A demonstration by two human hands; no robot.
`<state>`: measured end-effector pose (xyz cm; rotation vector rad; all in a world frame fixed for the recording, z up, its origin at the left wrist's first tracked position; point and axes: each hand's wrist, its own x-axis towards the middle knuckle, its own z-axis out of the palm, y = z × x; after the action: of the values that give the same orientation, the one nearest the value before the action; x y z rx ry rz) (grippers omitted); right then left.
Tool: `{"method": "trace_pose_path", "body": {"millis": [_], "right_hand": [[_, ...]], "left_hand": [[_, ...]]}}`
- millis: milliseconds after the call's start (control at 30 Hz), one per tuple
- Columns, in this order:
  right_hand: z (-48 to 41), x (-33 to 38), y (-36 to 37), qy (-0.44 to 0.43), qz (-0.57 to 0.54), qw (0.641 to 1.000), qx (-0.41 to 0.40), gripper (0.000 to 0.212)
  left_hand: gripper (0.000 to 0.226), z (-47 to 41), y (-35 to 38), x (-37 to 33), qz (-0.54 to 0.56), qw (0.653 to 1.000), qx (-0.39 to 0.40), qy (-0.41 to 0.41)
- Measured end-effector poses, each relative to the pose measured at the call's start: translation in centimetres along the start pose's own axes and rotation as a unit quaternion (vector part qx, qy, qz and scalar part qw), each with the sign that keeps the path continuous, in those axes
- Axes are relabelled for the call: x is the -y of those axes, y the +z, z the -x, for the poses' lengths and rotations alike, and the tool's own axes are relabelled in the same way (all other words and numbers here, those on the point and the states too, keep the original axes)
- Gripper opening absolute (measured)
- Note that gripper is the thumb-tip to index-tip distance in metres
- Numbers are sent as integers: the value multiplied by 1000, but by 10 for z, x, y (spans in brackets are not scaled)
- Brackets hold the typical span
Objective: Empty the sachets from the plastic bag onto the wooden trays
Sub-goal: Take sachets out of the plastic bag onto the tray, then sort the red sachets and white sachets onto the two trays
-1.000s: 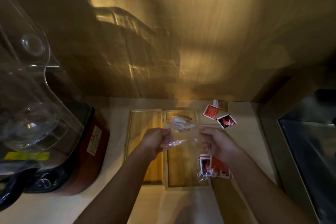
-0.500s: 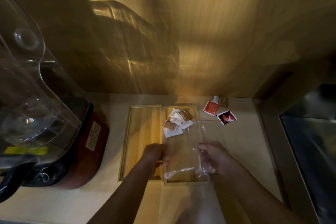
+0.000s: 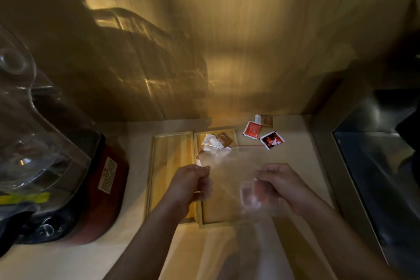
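Both hands, left hand and right hand, grip the clear plastic bag above the right wooden tray, where sachets lie piled.

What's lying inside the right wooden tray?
White and brown sachets lie piled at the right wooden tray's far end; the clear plastic bag blurs whatever lies nearer.

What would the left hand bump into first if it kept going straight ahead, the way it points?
Probably the sachets heaped at the far end of the right tray. The left hand, gripping the bag, points that way. Depth is unclear, so it might pass above them and reach the wall.
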<state>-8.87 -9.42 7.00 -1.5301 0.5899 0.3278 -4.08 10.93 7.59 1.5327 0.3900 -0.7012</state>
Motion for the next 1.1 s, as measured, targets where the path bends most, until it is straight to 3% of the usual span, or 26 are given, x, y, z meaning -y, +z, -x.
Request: {"method": "trace_pose_path", "body": {"millis": [267, 400, 567, 667, 933, 1100], "right_hand": [[15, -60, -66, -41, 30, 979, -195, 32], [21, -88, -91, -25, 167, 950, -263, 25], [26, -119, -96, 51, 369, 894, -248, 18], [25, -122, -89, 76, 427, 862, -261, 24], [20, -123, -88, 91, 441, 860, -238, 30], [16, -99, -91, 137, 430, 865, -217, 29]], "left_hand": [[26, -11, 82, 40, -83, 992, 53, 77], [40, -22, 122, 58, -112, 984, 76, 115], [12, -32, 152, 97, -288, 943, 32, 163], [24, -29, 156, 104, -421, 896, 0, 143], [27, -29, 148, 96, -459, 880, 35, 117], [26, -32, 132, 79, -471, 864, 55, 166]]}}
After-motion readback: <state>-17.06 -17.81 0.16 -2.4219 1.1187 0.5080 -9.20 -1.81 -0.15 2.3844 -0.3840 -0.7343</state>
